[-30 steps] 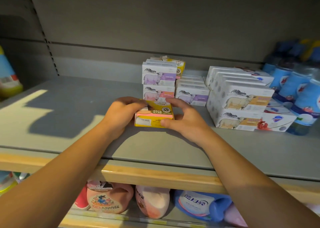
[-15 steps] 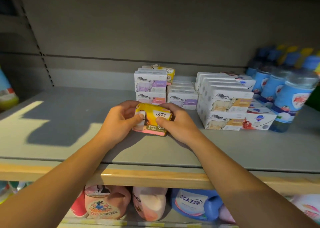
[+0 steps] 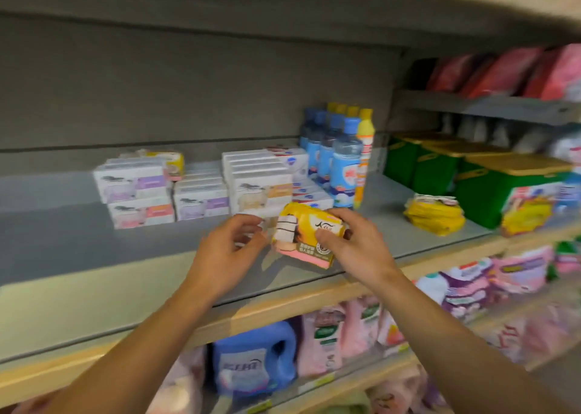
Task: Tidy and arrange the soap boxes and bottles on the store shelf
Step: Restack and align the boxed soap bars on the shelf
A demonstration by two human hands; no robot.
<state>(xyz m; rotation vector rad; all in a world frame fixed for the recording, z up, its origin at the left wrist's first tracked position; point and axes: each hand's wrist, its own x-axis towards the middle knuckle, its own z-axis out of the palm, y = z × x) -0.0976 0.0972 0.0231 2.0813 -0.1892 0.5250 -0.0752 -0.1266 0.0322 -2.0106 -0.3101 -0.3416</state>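
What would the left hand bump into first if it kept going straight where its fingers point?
Probably the yellow soap box that the right hand holds. The left hand has curled fingers aimed rightward at its near edge, with only a small gap showing, though depth is hard to judge.

Matt grey shelf (image 3: 94, 243) with pale wood-look edge; glossy yellow soap box (image 3: 306, 234); clear plastic bottles (image 3: 344, 165).

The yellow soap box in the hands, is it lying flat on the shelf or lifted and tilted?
Lifted and tilted. The right hand grips the yellow soap box above the shelf, its printed face angled toward the camera.
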